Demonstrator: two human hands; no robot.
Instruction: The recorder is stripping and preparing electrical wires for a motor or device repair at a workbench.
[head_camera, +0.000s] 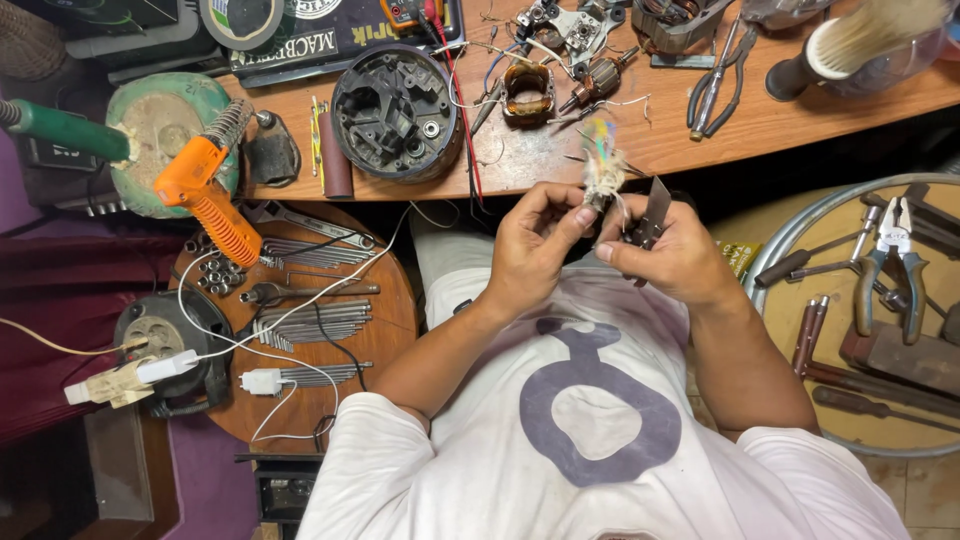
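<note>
Workbench seen from above, with the small frayed part (604, 168) at centre taken as landmark. The part is a pale, fuzzy bundle, whitish to tan, with thin wire ends splaying from it and a faint rainbow sheen across its top; its exact kind cannot be made out, since it is small and partly covered by fingertips.

Left of the part, the left hand (530, 250) is curled, thumb and forefinger pinched on the bundle's lower end, the remaining fingers folded loosely toward the palm. The part stands just above both hands, in front of the wooden bench edge (520, 185), held clear of its surface.

Right of the part, the right hand (668, 258) is closed around a small knife (652, 212), whose flat grey blade rises beside the bundle; whether blade and bundle touch cannot be told. The knife's handle is hidden in the fist.

Further left of the part lie a round black motor housing (397, 112) and an orange glue gun (205, 190). Behind the part sits a copper-wound stator (527, 92). Far right of it, a round tray (800, 330) holding pliers is cut off by the frame edge.
</note>
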